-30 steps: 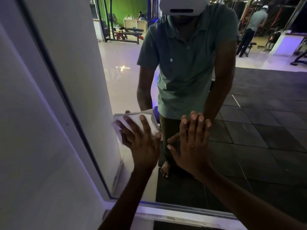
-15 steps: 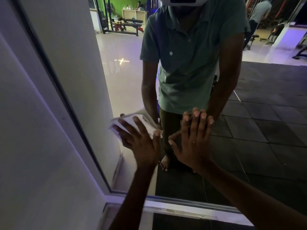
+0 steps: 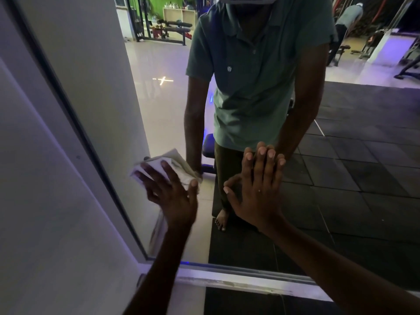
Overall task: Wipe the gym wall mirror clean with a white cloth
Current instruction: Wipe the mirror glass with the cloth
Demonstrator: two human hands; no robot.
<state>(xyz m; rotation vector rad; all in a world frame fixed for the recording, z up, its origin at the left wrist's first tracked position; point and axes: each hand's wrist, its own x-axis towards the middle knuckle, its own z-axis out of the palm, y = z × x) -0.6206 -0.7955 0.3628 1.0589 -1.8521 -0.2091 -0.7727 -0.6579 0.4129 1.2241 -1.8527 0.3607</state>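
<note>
The wall mirror (image 3: 363, 178) fills most of the head view and reflects a person in a green shirt. My left hand (image 3: 169, 192) lies flat with spread fingers on a folded white cloth (image 3: 176, 163), pressing it against the glass near the mirror's lower left corner. My right hand (image 3: 256, 189) rests flat on the glass just to the right, fingers straight and together, a ring on one finger. Most of the cloth is covered by my left hand.
A dark frame edge (image 3: 75, 123) runs diagonally down the mirror's left side beside a white wall (image 3: 41, 201). A pale sill (image 3: 238, 280) runs along the mirror's bottom. The reflection shows dark floor mats, gym benches and another person far back.
My left hand has slid the cloth leftward toward the mirror's frame edge. My right hand has stayed planted on the glass.
</note>
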